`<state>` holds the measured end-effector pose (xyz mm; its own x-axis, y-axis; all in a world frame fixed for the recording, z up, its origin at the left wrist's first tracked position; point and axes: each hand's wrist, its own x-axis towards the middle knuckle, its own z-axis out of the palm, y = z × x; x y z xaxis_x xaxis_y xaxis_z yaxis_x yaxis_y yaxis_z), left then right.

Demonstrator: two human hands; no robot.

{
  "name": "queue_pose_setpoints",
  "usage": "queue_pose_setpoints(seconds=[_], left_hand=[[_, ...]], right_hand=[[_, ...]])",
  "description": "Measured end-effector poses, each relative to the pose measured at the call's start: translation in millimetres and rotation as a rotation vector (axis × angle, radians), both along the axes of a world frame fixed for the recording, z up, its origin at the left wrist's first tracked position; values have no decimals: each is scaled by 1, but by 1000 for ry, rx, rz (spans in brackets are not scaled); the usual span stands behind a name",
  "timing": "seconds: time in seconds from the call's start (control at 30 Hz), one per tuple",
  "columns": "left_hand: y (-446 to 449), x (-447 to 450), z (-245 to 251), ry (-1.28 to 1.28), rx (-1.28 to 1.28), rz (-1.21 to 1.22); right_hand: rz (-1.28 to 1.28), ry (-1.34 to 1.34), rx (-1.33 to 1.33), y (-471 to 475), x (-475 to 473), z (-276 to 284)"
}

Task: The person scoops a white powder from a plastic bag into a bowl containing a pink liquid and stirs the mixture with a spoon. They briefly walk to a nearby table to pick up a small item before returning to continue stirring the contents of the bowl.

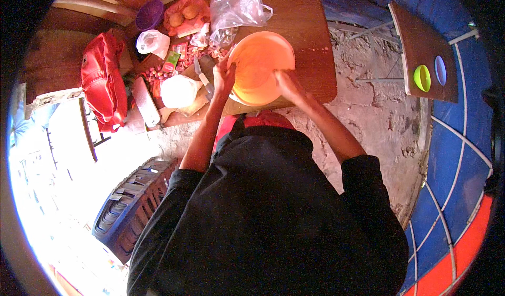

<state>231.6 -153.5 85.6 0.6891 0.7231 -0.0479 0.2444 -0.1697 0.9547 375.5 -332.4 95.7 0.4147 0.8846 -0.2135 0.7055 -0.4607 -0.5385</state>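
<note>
An orange bowl (260, 55) is at the near edge of a wooden table (311, 23), its opening facing me. My left hand (224, 75) grips the bowl's left rim. My right hand (287, 83) reaches over the near right rim, its fingers inside the bowl. Those fingers are blurred, so I cannot tell whether they hold anything. Just left of my left hand lies a knife (202, 77) with a pale handle. Next to it sits a white, rounded object (179, 91), overexposed, perhaps a bowl or a bag.
Left on the table are a red bag (103, 79), small reddish onions (156, 74) and a white plastic bag (154, 42). Behind stand a purple bowl (150, 15) and a clear plastic bag (240, 12). Stacked plastic chairs (134, 209) stand lower left; a side table (430, 55) holds a yellow-green bowl (422, 78).
</note>
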Motion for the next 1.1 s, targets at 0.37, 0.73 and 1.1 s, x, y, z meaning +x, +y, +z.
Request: queue_pose_setpoints(seconds=[0.37,0.73,1.1], left_hand=[[-17,7,18,-81,139,4],[-35,5,28,-226,238,-107],[-31,-13,6,-271,-107,21]], right_hand=[[140,-271,206,6,60,-18],[67,390,115,-40,6,-72],[-382,1156,-43,-18,-48,-41]])
